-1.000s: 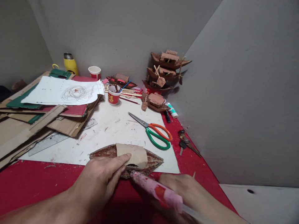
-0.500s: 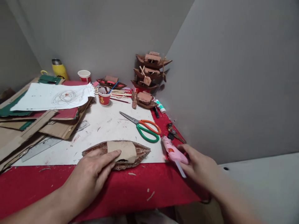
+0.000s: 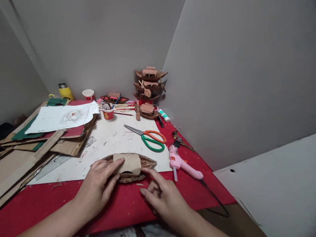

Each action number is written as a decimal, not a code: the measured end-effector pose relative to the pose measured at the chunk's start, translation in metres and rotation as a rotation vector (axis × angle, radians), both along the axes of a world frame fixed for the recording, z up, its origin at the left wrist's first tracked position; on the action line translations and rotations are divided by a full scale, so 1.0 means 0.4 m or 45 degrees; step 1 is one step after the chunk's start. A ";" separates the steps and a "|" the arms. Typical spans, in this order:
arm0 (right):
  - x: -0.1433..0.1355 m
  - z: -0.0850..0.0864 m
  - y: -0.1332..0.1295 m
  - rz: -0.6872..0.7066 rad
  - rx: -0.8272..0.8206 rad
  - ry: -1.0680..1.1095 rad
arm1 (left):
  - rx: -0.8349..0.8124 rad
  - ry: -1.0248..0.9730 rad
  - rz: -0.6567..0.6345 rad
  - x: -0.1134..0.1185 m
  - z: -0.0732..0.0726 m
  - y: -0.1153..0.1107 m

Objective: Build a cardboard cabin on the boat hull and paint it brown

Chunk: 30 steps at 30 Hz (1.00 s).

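Head view: boat (image 3: 148,163) bottom centre, its left end hidden by left hand (image 3: 95,181), grip pressing the cover (image 3: 130,163). Right hand (image 3: 165,196) half-curled, empty, index at cover edge; contact unclear. Forearms cropped.

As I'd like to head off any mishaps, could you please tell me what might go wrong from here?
The curved roof piece could slip askew on the boat if the left hand or right hand nudges it. The glue gun may be hot, and it lies close beside the right hand. Its cable hangs past the table edge, so a snag might drag the gun.
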State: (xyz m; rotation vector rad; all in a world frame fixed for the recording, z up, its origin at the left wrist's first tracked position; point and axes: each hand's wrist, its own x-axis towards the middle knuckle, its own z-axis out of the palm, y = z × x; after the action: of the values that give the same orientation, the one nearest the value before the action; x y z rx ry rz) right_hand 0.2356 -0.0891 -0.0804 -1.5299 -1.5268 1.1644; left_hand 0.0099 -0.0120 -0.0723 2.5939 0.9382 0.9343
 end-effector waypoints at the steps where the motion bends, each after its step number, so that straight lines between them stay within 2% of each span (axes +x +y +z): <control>1: -0.022 -0.013 0.011 -0.025 -0.084 0.078 | 0.008 0.002 -0.006 -0.001 -0.002 0.000; 3: -0.048 -0.031 0.032 -0.056 -0.191 0.207 | 0.018 0.006 -0.019 -0.004 -0.007 0.001; 6: -0.065 -0.038 0.055 -0.072 -0.216 0.317 | 0.025 -0.007 -0.057 -0.012 -0.016 0.009; 10: -0.075 -0.030 0.073 -0.114 -0.177 0.343 | 0.023 -0.016 -0.151 -0.026 -0.028 0.034; 14: -0.075 -0.013 0.090 -0.131 -0.145 0.328 | 0.007 -0.034 -0.239 -0.040 -0.024 0.051; 18: -0.070 0.004 0.106 -0.128 -0.145 0.314 | -0.083 0.017 -0.228 -0.049 -0.011 0.056; 21: -0.068 0.009 0.115 -0.113 -0.174 0.323 | -0.040 0.029 -0.212 -0.048 -0.012 0.061; 24: -0.072 0.006 0.121 -0.110 -0.207 0.353 | 0.021 -0.029 -0.178 -0.043 -0.016 0.069; 30: -0.089 -0.009 0.129 -0.128 -0.250 0.424 | -0.041 -0.065 -0.140 -0.040 -0.001 0.077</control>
State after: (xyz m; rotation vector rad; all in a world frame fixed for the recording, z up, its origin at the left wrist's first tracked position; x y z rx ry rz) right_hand 0.2000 -0.0375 -0.0842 -1.4304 -1.1309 1.4604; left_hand -0.0063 0.0188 -0.0729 2.5529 0.7827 0.9439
